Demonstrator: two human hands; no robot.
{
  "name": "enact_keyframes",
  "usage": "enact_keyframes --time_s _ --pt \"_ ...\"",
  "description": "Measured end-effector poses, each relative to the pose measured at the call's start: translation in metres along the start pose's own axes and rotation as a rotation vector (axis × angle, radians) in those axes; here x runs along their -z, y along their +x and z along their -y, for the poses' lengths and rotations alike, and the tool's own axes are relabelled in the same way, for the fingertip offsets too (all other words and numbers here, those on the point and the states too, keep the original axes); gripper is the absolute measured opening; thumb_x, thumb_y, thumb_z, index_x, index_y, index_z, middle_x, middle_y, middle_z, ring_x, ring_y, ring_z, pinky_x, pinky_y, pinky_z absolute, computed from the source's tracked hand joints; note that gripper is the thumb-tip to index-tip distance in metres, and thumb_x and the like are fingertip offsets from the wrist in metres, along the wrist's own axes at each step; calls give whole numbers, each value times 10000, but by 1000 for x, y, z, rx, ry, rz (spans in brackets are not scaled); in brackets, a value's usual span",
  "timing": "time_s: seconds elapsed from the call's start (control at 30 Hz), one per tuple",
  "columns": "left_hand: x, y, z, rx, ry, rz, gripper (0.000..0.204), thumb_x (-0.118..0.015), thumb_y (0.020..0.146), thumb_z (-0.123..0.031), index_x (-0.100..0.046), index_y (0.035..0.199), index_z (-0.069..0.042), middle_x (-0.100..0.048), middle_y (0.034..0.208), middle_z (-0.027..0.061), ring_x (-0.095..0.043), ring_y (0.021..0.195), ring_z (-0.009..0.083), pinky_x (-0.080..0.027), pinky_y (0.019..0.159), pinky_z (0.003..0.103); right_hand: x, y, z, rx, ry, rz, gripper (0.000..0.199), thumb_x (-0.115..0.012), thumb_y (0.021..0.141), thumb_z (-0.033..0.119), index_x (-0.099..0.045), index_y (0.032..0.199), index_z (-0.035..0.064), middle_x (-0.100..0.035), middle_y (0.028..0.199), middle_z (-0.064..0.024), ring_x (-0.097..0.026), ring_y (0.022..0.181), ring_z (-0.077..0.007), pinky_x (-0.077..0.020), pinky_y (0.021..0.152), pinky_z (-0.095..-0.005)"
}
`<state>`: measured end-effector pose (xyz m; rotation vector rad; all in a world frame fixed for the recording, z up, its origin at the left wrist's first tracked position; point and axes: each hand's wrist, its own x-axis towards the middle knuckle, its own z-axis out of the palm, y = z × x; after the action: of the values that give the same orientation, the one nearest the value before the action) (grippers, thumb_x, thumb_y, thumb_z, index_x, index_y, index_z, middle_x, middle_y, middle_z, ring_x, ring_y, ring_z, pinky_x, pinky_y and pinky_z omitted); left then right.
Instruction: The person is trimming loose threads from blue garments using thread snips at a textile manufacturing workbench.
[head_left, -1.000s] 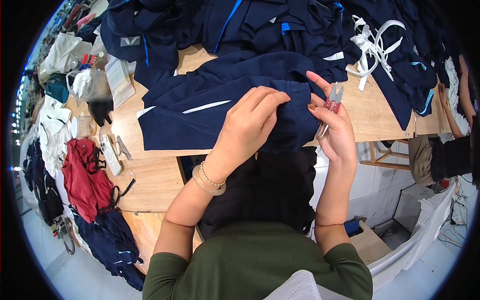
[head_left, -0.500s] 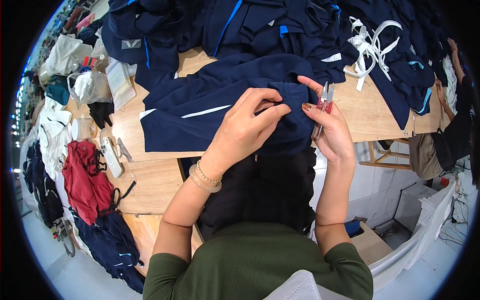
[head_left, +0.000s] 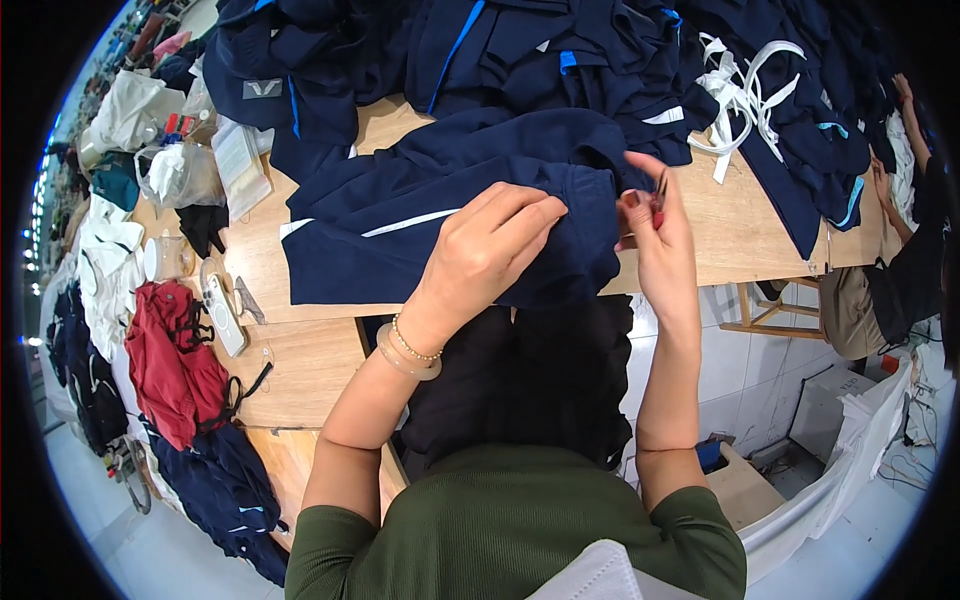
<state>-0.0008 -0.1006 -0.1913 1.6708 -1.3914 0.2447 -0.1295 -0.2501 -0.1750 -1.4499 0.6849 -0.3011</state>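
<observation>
Since the earlier frame, our right hand (head_left: 665,248) has turned. Our wooden table (head_left: 725,235) carries a heap of navy clothes (head_left: 515,95), with one navy garment (head_left: 400,262) lying before it, near our edge. Our left hand (head_left: 485,243) bends over that garment beside its gathered band (head_left: 590,205), fingertips together; whether they pinch cloth, we cannot tell. Our right hand grasps small snips (head_left: 657,210).

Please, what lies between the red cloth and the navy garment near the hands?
From red cloth to navy garment, the head view shows a white phone, a small grey piece, then wooden tabletop.
</observation>
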Motion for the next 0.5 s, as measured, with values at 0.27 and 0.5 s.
enact_keyframes --time_s 0.27,0.5 --pt "-2 4 -1 37 -24 -36 167 -694 741 57 -673 895 -4 -657 774 87 -643 671 206 -511 594 263 26 -4 15 327 -412 -195 296 -705 865 170 -476 969 15 -521 727 -47 -451 655 -96 -390 589 -230" --pt "0 6 -3 66 -22 -22 158 -693 748 46 -678 897 -6 -659 775 90 -643 667 205 -507 587 262 13 -21 32 498 -617 -41 213 -729 816 78 -558 768 -39 -592 716 -37 -504 638 -50 -408 561 -195"
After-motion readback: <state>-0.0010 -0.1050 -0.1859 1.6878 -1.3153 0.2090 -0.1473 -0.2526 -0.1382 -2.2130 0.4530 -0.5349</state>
